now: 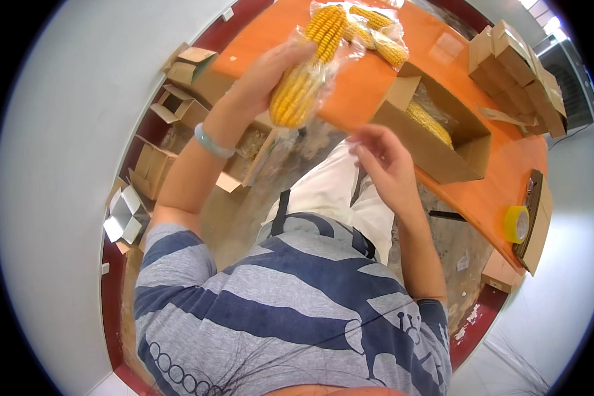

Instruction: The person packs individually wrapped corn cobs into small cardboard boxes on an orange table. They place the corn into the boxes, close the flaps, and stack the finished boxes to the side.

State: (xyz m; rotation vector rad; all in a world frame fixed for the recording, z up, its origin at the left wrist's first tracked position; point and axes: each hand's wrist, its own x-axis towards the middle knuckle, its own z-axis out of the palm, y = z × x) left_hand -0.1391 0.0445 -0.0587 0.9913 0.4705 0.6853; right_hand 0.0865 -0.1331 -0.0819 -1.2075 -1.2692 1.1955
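Observation:
My left hand grips a yellow corn cob in clear plastic wrap, raised over the table's near edge. A second cob shows just above my thumb; whether it is also in this hand I cannot tell. My right hand hangs in front of my thighs, loosely curled with no held object visible, beside an open cardboard box. Inside that box lies a wrapped corn cob. Further back, several wrapped cobs rest on the orange table.
Stacked cardboard boxes stand at the table's right rear. A yellow tape roll sits at the right end by a cardboard piece. On my left, several open cartons line the wall. A lidless carton holds clear plastic.

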